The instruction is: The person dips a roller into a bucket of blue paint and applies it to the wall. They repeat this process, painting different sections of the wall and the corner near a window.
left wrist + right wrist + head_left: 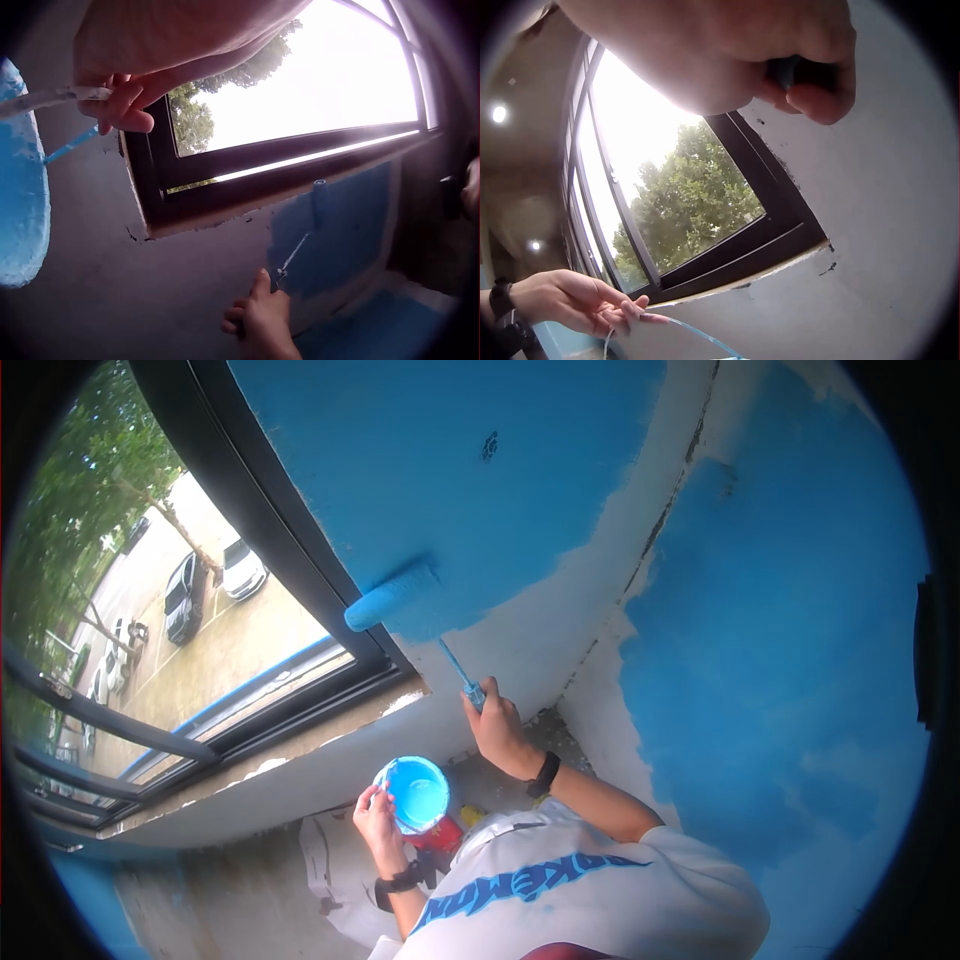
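My right hand [497,722] grips the handle [472,690] of a paint roller [392,600] whose blue sleeve lies against the wall just below the painted blue patch [470,470]. In the right wrist view the fingers [810,82] curl round the dark grip [802,71]. My left hand [375,818] holds a small red bucket [418,797] full of blue paint, lower and to the left. In the left wrist view that hand [112,101] pinches the bucket's thin wire handle [52,97], with the paint-coated bucket [19,195] at the left edge. The roller [321,202] and right hand [259,322] show beyond.
A dark-framed window [300,560] sits left of the roller, with parked cars [185,595] and trees outside. An unpainted white strip [560,620] runs down the corner between two blue wall areas. A grey sill [300,760] lies under the window. White sheeting [330,860] covers the floor.
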The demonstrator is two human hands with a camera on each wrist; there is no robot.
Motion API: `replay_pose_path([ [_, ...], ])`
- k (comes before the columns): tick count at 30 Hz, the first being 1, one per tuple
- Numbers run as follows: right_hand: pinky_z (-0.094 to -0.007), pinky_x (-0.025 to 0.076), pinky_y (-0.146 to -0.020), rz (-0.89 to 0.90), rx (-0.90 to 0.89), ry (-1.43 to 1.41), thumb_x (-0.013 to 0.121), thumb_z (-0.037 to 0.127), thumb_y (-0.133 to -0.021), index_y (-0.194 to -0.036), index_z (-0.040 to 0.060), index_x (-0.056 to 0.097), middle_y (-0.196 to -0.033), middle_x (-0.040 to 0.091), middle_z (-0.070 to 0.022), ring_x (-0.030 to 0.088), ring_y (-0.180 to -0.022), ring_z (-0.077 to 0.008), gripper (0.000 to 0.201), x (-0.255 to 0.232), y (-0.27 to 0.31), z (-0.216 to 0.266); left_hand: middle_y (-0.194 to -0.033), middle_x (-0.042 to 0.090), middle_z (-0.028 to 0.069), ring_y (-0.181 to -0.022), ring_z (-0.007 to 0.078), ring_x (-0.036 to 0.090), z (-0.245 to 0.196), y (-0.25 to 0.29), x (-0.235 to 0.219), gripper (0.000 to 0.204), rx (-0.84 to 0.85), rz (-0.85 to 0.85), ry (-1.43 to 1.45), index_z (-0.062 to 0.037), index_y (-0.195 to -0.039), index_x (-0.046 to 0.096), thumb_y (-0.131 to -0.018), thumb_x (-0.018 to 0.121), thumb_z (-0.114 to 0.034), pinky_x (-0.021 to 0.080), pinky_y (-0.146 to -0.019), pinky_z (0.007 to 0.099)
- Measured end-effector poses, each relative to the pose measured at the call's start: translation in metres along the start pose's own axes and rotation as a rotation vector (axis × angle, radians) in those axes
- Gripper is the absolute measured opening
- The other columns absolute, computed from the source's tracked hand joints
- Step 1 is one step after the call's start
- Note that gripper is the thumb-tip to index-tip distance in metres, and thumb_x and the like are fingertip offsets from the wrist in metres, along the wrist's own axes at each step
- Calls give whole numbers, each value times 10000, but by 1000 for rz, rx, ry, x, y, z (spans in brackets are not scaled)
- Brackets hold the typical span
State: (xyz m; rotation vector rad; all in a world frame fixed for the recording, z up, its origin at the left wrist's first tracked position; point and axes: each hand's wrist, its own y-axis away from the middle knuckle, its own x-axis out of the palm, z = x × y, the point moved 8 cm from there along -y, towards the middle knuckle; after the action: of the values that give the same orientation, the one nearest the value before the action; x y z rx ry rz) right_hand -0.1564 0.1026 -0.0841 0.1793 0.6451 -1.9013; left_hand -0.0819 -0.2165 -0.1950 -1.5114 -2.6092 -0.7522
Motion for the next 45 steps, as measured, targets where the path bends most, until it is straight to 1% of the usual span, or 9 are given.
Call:
replay_pose_path([
  [8,-483,458,-560,58,113,63,613,159,-944,-959,-17,476,-688,605,-210,611,-688,-457,224,-1,47,-70,-988,694,204,-622,119,608,1,1,-15,223,4,-39,0,34,-1053,552,-851,642,64,444,-490,186],
  [17,-370,442,-527,89,-54,-164,632,190,-930,-894,33,522,-597,523,-117,568,-535,-336,195,-41,51,-30,-964,689,198,-624,116,603,-6,0,-11,217,32,-17,-23,44,-1047,554,-849,638,70,435,-486,186],
  [23,-382,429,-501,201,156,-435,589,171,-957,-938,26,491,-622,532,-121,566,-528,-327,176,-46,27,-7,-980,691,207,-627,123,601,-1,-3,-11,252,20,8,-20,43,-1100,540,-863,625,57,428,-476,181],
  [25,-342,435,-473,201,73,-449,529,113,-972,-958,27,470,-641,553,-93,535,-464,-201,105,-47,15,10,-973,692,202,-627,124,600,-2,-2,-11,255,14,9,-30,43,-1103,540,-863,625,58,429,-477,183],
  [29,-377,428,-504,76,-66,-186,527,90,-965,-964,11,467,-651,538,-138,555,-521,-287,99,-38,19,-8,-982,691,206,-623,124,597,-1,0,-10,251,4,-4,-4,42,-1099,540,-862,622,62,426,-476,183],
  [31,-436,421,-506,50,-69,-124,561,107,-958,-990,-2,458,-662,575,-171,593,-603,-412,154,-27,31,-28,-993,690,212,-620,123,594,1,-2,-15,245,20,-19,-15,43,-1093,540,-862,619,63,420,-472,181],
  [35,-439,413,-507,38,-70,-128,564,104,-956,-1001,2,452,-652,560,-164,585,-594,-409,158,-23,30,-32,-1011,681,230,-618,126,597,5,-5,-16,247,25,-8,15,38,-1073,544,-848,644,59,429,-490,200],
  [40,-432,403,-505,81,-67,-246,553,90,-960,-990,5,447,-637,536,-157,575,-585,-401,140,-33,-3,8,-1028,675,241,-618,130,600,2,-2,-15,248,35,-14,13,41,-1072,548,-847,651,60,428,-490,200],
  [45,-422,408,-502,96,-41,-247,553,93,-962,-990,9,453,-639,540,-155,576,-575,-388,134,-20,8,-8,-1023,677,239,-621,130,601,1,-1,-16,248,40,-32,8,40,-1072,550,-848,655,54,431,-495,201],
])
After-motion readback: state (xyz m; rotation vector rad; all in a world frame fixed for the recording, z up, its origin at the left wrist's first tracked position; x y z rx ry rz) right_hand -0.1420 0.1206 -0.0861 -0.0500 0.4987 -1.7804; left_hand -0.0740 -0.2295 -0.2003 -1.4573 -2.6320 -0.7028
